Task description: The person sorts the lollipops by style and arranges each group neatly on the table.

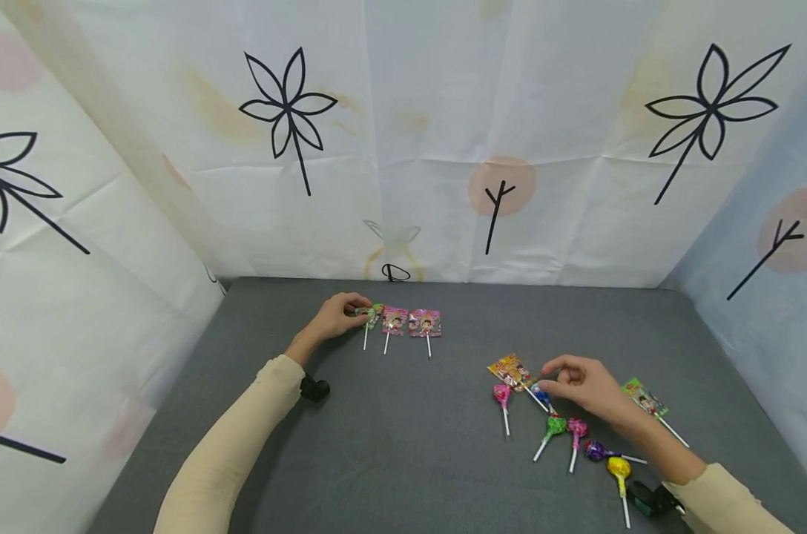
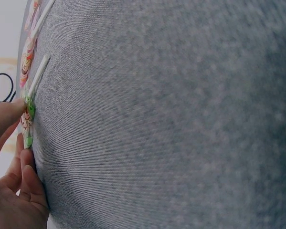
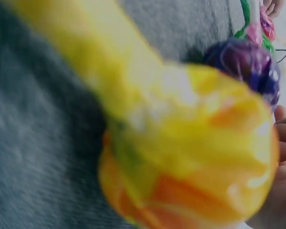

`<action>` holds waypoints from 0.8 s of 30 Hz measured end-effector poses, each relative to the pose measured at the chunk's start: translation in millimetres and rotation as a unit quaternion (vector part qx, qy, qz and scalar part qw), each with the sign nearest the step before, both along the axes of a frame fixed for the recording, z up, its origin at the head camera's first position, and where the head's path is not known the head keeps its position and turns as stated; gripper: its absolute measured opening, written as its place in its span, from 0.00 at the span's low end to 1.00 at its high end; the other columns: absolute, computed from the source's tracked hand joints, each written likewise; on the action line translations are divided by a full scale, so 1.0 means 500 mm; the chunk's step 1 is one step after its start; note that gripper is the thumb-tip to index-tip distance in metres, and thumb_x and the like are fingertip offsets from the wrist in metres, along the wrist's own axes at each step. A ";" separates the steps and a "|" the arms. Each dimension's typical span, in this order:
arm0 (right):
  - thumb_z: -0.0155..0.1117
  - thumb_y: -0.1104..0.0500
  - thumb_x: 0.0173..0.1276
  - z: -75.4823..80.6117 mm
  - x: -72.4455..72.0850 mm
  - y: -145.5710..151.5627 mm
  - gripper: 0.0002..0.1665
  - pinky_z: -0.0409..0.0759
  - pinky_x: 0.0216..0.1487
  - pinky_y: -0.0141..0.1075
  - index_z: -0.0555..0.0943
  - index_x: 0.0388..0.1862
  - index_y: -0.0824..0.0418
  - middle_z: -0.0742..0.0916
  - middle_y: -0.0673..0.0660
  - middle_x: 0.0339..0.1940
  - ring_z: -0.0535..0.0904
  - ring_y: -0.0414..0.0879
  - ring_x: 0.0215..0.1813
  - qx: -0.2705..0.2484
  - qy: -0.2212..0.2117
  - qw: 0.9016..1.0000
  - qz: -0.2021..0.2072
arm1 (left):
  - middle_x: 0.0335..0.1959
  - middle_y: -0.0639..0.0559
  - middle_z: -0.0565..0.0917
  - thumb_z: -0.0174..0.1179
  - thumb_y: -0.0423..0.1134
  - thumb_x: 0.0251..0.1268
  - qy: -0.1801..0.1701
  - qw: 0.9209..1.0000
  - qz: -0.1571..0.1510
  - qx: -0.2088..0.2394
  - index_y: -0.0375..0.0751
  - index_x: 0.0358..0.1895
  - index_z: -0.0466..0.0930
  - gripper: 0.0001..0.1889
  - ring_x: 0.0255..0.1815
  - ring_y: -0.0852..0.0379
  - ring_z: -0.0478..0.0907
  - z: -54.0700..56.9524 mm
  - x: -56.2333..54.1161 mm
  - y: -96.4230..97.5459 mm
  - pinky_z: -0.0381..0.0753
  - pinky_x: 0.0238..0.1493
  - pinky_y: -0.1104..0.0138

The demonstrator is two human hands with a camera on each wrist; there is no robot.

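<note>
My left hand (image 1: 340,315) is at the far left of the table, its thumb and fingers pinching the edge of a green-wrapped flat lollipop (image 1: 370,317). In the left wrist view, the thumb lies on the green lollipop's wrapper (image 2: 29,114) and its white stick points away from the hand. Two pink-wrapped flat lollipops (image 1: 394,320) lie beside it in a row. My right hand (image 1: 587,386) hovers with bent fingers, thumb and forefinger apart, over a blue lollipop (image 1: 541,394) that it partly hides. An orange-wrapped flat lollipop (image 1: 510,371) lies just left of those fingertips.
Round lollipops in pink (image 1: 501,394), green (image 1: 555,426), purple (image 1: 595,450) and yellow (image 1: 618,467) lie around the right forearm, with another pink one (image 1: 577,428) among them. Right of the wrist is a green flat lollipop (image 1: 644,397). A patterned curtain (image 1: 430,133) stands behind the grey table (image 1: 390,445).
</note>
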State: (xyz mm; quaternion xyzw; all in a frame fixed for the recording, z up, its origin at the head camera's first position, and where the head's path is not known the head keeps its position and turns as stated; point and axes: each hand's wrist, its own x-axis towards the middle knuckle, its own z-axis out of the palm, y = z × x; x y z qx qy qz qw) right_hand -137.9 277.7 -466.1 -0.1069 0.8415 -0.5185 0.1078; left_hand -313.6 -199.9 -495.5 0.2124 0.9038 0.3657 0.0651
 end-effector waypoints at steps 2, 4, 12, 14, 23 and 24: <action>0.69 0.58 0.73 0.002 -0.005 0.002 0.18 0.69 0.29 0.37 0.80 0.54 0.70 0.79 0.59 0.23 0.67 0.41 0.23 0.009 -0.020 1.000 -0.011 | 0.54 0.40 0.82 0.67 0.36 0.70 0.001 1.000 -0.002 -0.001 0.37 0.56 0.84 0.15 0.57 0.38 0.77 0.000 0.000 0.000 0.73 0.59 0.46; 0.69 0.57 0.72 0.002 -0.013 0.003 0.19 0.69 0.30 0.36 0.80 0.54 0.70 0.79 0.58 0.23 0.68 0.41 0.24 0.014 -0.025 0.999 -0.014 | 0.54 0.39 0.82 0.67 0.36 0.70 0.001 1.000 -0.002 -0.002 0.36 0.56 0.84 0.15 0.57 0.38 0.77 0.000 0.000 0.000 0.73 0.60 0.46; 0.73 0.66 0.66 -0.002 -0.066 -0.004 0.22 0.69 0.26 0.35 0.79 0.56 0.74 0.77 0.55 0.28 0.68 0.42 0.25 0.004 0.069 0.995 0.073 | 0.54 0.40 0.82 0.67 0.36 0.70 -0.003 1.000 0.001 0.000 0.37 0.56 0.84 0.14 0.57 0.38 0.77 0.000 -0.002 0.002 0.73 0.59 0.46; 0.73 0.68 0.65 -0.001 -0.079 -0.008 0.24 0.69 0.24 0.35 0.78 0.57 0.75 0.77 0.56 0.28 0.68 0.43 0.24 -0.003 0.077 0.991 0.106 | 0.53 0.40 0.82 0.67 0.35 0.70 -0.001 1.000 0.000 0.002 0.36 0.56 0.84 0.14 0.57 0.38 0.77 0.000 -0.002 0.002 0.73 0.59 0.46; 0.78 0.64 0.62 -0.002 -0.111 -0.035 0.32 0.66 0.26 0.33 0.76 0.62 0.75 0.76 0.62 0.31 0.65 0.43 0.26 0.045 0.057 0.982 0.176 | 0.54 0.39 0.82 0.67 0.36 0.71 0.001 1.000 0.001 -0.002 0.36 0.56 0.84 0.15 0.57 0.38 0.77 -0.001 -0.003 0.002 0.73 0.59 0.45; 0.78 0.64 0.62 -0.001 -0.112 -0.037 0.33 0.66 0.27 0.33 0.76 0.62 0.75 0.76 0.61 0.31 0.65 0.43 0.26 0.052 0.056 0.981 0.176 | 0.54 0.39 0.82 0.66 0.36 0.71 0.000 1.000 0.001 -0.002 0.36 0.56 0.84 0.15 0.57 0.38 0.77 0.000 -0.003 0.002 0.73 0.59 0.45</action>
